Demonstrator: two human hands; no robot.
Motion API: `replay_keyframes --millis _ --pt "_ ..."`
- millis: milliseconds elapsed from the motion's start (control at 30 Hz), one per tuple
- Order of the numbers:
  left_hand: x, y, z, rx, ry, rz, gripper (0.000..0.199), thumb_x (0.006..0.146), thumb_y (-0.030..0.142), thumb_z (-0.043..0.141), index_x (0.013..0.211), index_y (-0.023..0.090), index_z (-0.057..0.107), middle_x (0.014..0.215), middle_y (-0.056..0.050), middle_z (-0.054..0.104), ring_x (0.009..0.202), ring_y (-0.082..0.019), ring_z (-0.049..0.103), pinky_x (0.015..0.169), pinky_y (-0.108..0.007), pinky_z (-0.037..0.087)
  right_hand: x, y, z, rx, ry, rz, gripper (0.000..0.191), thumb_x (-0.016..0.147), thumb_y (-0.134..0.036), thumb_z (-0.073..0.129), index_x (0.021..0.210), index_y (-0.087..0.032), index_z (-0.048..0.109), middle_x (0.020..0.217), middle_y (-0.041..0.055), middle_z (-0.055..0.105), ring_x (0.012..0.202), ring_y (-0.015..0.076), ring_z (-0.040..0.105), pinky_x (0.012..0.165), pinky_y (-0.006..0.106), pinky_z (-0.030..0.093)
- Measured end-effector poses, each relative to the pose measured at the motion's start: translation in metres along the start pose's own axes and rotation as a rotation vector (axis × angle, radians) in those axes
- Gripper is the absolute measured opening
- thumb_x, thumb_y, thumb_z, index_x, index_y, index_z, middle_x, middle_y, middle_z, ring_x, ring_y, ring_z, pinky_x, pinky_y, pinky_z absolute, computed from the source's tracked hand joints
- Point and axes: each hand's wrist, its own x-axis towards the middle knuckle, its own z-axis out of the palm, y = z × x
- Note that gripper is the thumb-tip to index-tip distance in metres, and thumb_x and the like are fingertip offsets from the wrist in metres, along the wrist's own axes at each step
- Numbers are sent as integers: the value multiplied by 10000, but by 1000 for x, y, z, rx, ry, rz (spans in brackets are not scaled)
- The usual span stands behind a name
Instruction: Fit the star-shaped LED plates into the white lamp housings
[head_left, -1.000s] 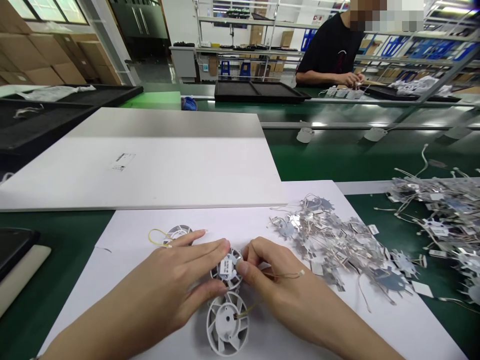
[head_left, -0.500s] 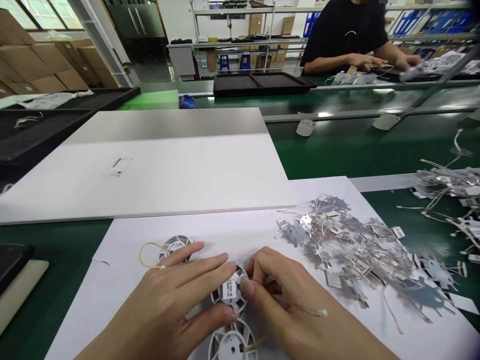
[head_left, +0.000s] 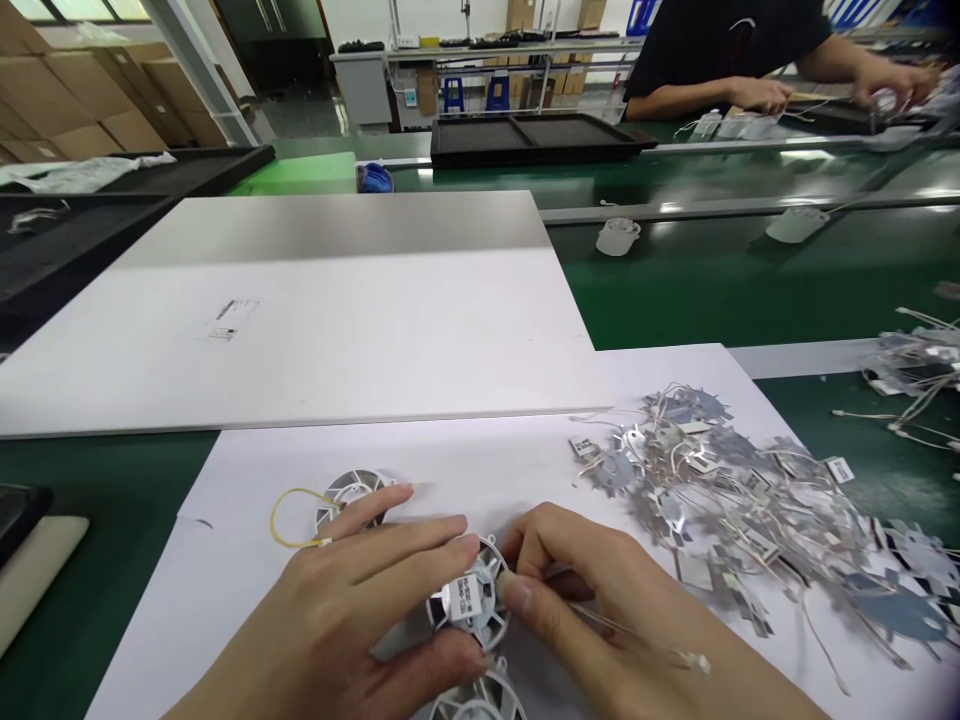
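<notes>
A small white round spoked frame [head_left: 491, 628] carries a silver plate with a printed white label [head_left: 464, 597]. My left hand [head_left: 352, 600] holds it from the left, thumb at the lower edge and fingers across the top. At its right rim, my right hand [head_left: 585, 590] is closed in a pinch; the pinched spot is partly hidden. A thin wire runs out under this hand to a white connector [head_left: 699, 663]. Behind my left fingers lies another spoked frame [head_left: 352, 487] with a yellow wire loop [head_left: 281, 500]. A third frame [head_left: 480, 700] is cut off by the bottom edge.
A tangled pile of silver star-shaped plates with wires [head_left: 720, 480] spreads over the white sheet [head_left: 247, 560] at right. A large white board [head_left: 375, 320] lies ahead. Across the green table, a co-worker's hands [head_left: 892, 85] handle small parts near a black tray [head_left: 525, 140].
The view has tilted down and turned slightly. Both hands stay at the round frame, which has turned a little, its label now slanting. The co-worker's hand has moved to the right.
</notes>
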Motion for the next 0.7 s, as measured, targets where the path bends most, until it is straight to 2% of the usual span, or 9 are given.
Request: replay_keyframes --millis 100,200,400,567,700 --pt "4 4 -1 64 -46 3 613 1209 496 293 1021 219 807 967 -49 880 859 -219 869 948 -360 699 -3 5 -2 -23 -14 42 256 1101 -456 504 971 -259 604 1041 23 675 986 232 647 864 334 498" --pt "10 8 -2 88 -62 -2 639 1211 476 254 1008 219 802 953 -44 877 839 -243 869 889 -396 718 -2 4 -4 -80 2 61 298 1060 -499 476 943 -254 598 990 46 670 930 261 650 796 355 494" --pt "8 12 -4 119 -82 -12 560 1201 419 294 1064 223 800 974 -39 879 860 -288 870 847 -472 727 4 -5 -5 -128 16 32 295 1042 -461 449 919 -245 608 964 66 680 924 270 653 803 368 491" --pt "6 13 -3 118 -118 -22 555 1198 434 302 1102 223 806 1012 -51 879 885 -308 869 860 -492 722 2 -9 -5 -195 45 13 312 1054 -399 438 820 -237 565 808 52 641 756 237 605 673 336 439" --pt "8 12 -2 88 -135 -31 625 1205 468 250 1098 227 817 1011 -52 879 886 -297 870 894 -492 712 0 -8 -2 -206 66 3 295 1088 -335 463 832 -236 568 800 37 658 738 225 622 652 324 422"
